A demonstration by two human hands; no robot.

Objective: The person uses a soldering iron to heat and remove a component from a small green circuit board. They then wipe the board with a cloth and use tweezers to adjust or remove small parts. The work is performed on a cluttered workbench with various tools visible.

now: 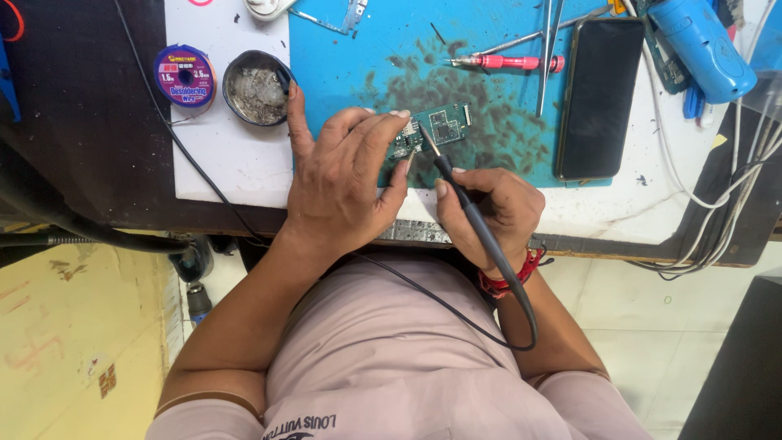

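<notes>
Circuit board (pixel 430 129) — small, green, thin and rigid — is lying on the stained blue work mat (pixel 342 57), just beside a dark phone (pixel 599 98). The left hand (pixel 338 175) is pressing it down, fingers spread flat on its near end (nothing gripped). The right hand (pixel 489 208) is pinching a corded soldering iron (pixel 456 191) pen-fashion, tip touching the board. Light and fragile, I judge — best held by its bare edges.

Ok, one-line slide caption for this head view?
Left hand steadies a small green circuit board on a teal mat while right hand applies a soldering iron.
</notes>
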